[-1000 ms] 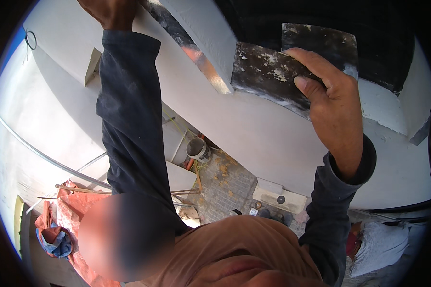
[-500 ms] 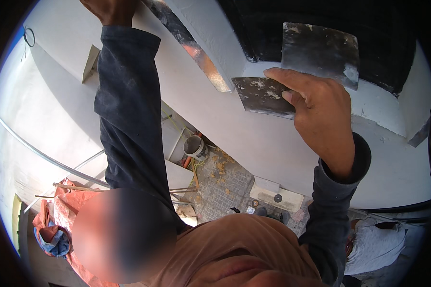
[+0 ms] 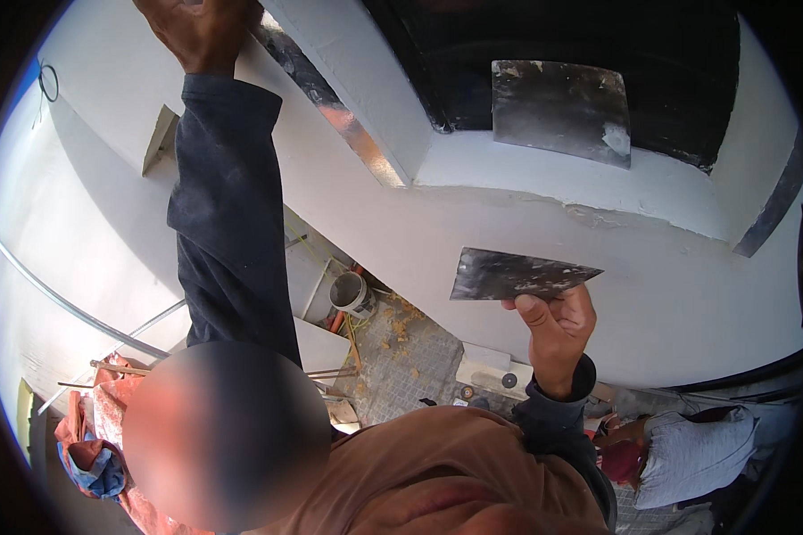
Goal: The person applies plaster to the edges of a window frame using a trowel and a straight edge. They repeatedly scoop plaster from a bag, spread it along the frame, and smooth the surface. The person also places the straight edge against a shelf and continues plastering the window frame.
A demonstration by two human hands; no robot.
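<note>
Nearest to the camera, the right hand (image 3: 555, 332) is closed around the handle of a flat metal trowel (image 3: 516, 273), fingers curled and thumb on top. The blade is dark with white smears and lies just in front of the white wall (image 3: 687, 294), below the ledge; whether it touches the wall cannot be told. The left hand (image 3: 201, 31) is raised to the top edge of the view and rests against the wall beside a shiny metal strip (image 3: 330, 107); its fingers are partly cut off, so their state cannot be told. On the white ledge (image 3: 544, 174), a second flat metal plate (image 3: 560, 109) leans against the dark opening (image 3: 553, 36). Far below, on the ground, a round bucket (image 3: 348, 291) stands open; what is in it is too small to tell. Near it lies a white box (image 3: 491, 370), and another person (image 3: 687, 455) in a light shirt is at the lower right.
</note>
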